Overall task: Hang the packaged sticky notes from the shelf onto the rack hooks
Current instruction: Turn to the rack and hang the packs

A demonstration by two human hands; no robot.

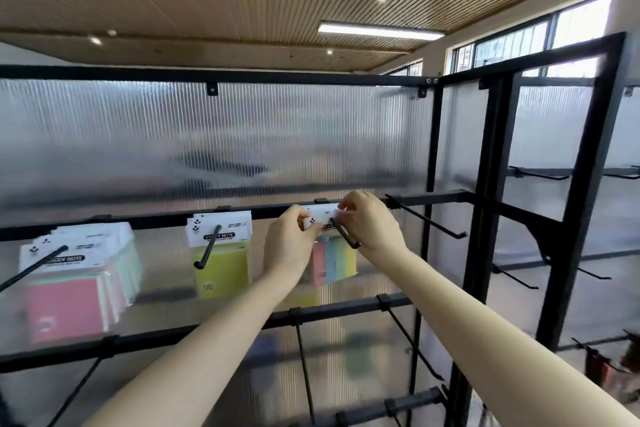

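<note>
A pack of striped sticky notes (pixel 334 262) in pink, blue, green and yellow hangs from its white header card at a black rack hook (pixel 344 234). My left hand (pixel 289 246) pinches the card's left end and my right hand (pixel 372 224) pinches its right end, with the hook passing through the card between them. A yellow pack (pixel 221 267) hangs on the hook to the left. Further left, several packs with a pink one in front (pixel 69 298) hang on another hook.
The black rack frame (pixel 485 253) has a ribbed translucent back panel. Bare hooks stick out to the right (pixel 427 222) and from the lower bar (pixel 412 340). A second rack section with bare hooks (pixel 540 174) stands at the right.
</note>
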